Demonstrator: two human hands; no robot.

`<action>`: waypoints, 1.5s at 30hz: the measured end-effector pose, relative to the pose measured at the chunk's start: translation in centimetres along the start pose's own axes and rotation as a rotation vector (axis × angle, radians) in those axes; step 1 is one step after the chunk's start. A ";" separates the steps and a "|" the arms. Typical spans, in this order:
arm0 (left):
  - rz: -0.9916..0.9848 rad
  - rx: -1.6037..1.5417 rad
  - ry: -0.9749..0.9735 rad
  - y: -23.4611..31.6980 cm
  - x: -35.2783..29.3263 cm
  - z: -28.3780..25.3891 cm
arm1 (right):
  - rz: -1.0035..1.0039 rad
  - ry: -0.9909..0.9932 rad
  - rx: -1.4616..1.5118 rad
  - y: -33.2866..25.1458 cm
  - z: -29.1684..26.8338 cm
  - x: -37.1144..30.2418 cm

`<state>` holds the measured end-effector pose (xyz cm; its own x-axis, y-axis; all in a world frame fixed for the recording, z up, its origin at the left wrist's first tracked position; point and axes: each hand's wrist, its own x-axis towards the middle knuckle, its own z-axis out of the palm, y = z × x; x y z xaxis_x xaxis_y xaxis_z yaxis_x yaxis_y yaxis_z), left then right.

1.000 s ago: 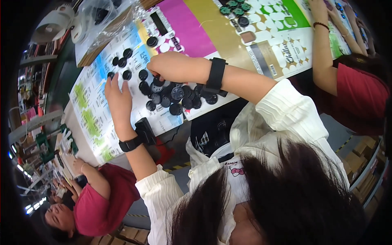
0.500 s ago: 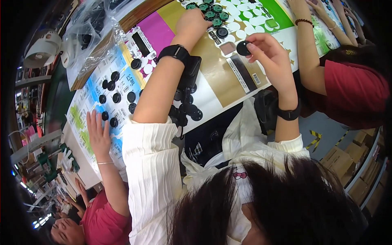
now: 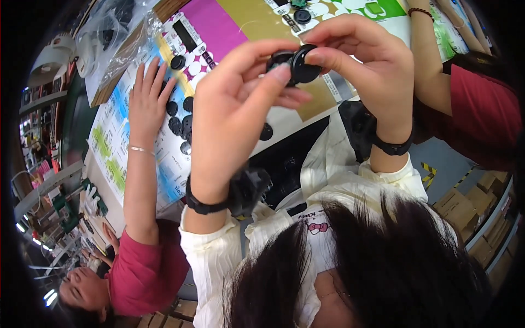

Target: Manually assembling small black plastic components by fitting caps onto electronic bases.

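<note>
Both my hands are raised over the table, close together. In the fingers of my left hand is a round black part, partly hidden by the thumb. My right hand pinches a black disc-shaped cap between thumb and fingers, with its flat side facing right. The two black pieces meet or nearly meet; I cannot tell whether they are joined. Beyond them, a single black round part lies on the printed sheet near a green round board at the top edge.
At left, a co-worker's hand reaches among several black round parts on the sheets. Another person's arm is at right. Clear plastic wrap covers a wooden edge at upper left. Cardboard boxes stand at lower right.
My left hand has come back from the green round boards and now holds a black part against the right hand's cap. The co-worker's hand at left has moved farther up over the table.
</note>
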<state>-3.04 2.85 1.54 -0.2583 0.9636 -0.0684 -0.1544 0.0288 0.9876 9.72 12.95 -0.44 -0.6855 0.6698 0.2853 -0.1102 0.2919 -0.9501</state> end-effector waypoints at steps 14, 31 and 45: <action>0.203 -0.022 0.263 -0.6 -4.7 0.1 | -0.404 -0.109 -0.401 -2.6 3.6 -1.0; 0.102 -0.169 0.096 -1.5 -5.4 -2.0 | -0.547 -0.243 -0.414 -2.5 2.7 -0.7; 0.084 -0.105 0.149 -1.2 -5.3 -1.9 | -0.595 -0.372 -0.487 -3.2 1.7 -1.0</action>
<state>-3.30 -2.81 0.45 -0.4118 0.9112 -0.0148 -0.2230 -0.0850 0.9711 9.55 10.21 2.12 -0.8125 0.0686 0.5789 -0.2639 0.8422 -0.4702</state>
